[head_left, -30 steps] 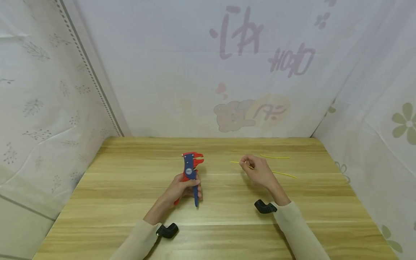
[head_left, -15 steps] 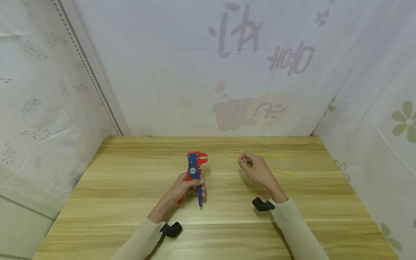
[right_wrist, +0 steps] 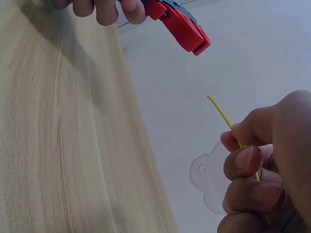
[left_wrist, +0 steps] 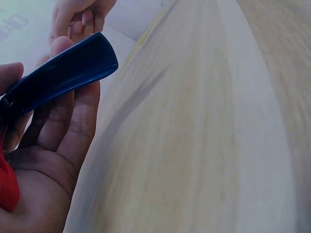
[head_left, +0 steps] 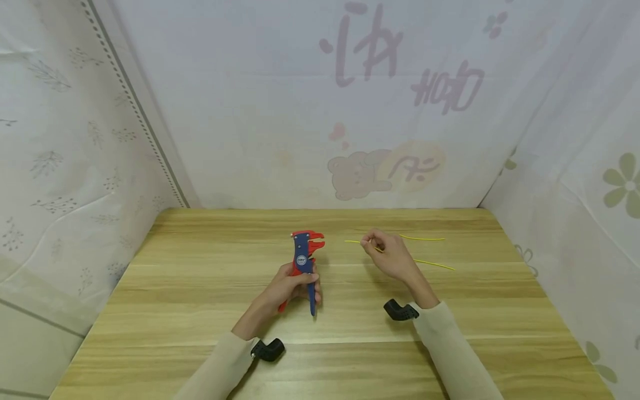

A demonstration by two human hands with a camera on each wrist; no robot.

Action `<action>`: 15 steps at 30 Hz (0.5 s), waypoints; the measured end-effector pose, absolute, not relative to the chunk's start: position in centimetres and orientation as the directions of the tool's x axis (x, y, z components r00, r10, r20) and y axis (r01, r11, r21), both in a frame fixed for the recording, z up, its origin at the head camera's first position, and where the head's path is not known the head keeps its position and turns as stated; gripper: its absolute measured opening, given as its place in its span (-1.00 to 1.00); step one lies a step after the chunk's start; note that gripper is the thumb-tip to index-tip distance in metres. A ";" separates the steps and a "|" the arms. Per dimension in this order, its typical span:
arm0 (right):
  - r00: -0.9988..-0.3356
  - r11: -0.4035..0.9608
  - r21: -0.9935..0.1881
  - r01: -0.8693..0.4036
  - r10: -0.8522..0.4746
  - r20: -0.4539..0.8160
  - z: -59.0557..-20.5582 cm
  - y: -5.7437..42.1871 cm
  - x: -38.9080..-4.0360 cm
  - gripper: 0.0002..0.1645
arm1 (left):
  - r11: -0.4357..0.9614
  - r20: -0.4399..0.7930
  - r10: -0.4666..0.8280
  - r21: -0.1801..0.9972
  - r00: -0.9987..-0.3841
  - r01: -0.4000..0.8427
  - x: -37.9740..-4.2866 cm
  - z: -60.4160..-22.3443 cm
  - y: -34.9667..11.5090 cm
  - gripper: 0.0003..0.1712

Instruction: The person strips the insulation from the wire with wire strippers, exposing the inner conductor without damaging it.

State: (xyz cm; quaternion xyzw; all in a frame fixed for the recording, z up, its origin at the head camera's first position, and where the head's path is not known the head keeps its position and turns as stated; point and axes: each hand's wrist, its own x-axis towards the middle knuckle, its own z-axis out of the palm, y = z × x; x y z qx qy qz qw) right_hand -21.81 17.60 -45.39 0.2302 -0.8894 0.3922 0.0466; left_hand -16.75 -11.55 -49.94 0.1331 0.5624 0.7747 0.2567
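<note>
My left hand point(head_left: 284, 288) grips the handles of a red and blue wire stripper point(head_left: 302, 250) at the middle of the table, its red jaws standing apart and turned to the right. In the left wrist view the thumb and fingers wrap the blue handle point(left_wrist: 68, 73). To the right, my right hand point(head_left: 395, 260) pinches a thin yellow wire point(right_wrist: 221, 110) between thumb and forefinger. One short end sticks out toward the stripper jaws with a gap between, and the rest runs back through the curled fingers.
Behind the right hand a yellow wire point(head_left: 425, 239) lies on the wooden table point(head_left: 200, 266). Another yellow wire point(head_left: 437, 264) shows to the right of that hand, partly hidden by it. Printed cloth walls point(head_left: 250, 111) enclose the table at the back and sides.
The left hand has moved a little to the right with the wire stripper. My right hand has shifted slightly left with its wire, so stripper and wire end are closer together.
</note>
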 end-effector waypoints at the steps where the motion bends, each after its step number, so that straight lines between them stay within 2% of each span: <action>1: -0.889 0.581 -0.681 -0.446 -0.373 0.265 -45.3 17.5 -21.8 -0.76 | -0.238 -0.081 0.549 0.939 -0.832 -0.248 -16.8 -49.9 -11.5 -0.63; 15: -0.892 0.561 -0.702 -0.439 -0.368 0.264 -44.5 16.4 -21.7 -0.82 | -0.236 -0.069 0.559 0.942 -0.826 -0.239 -17.1 -49.4 -10.7 -0.67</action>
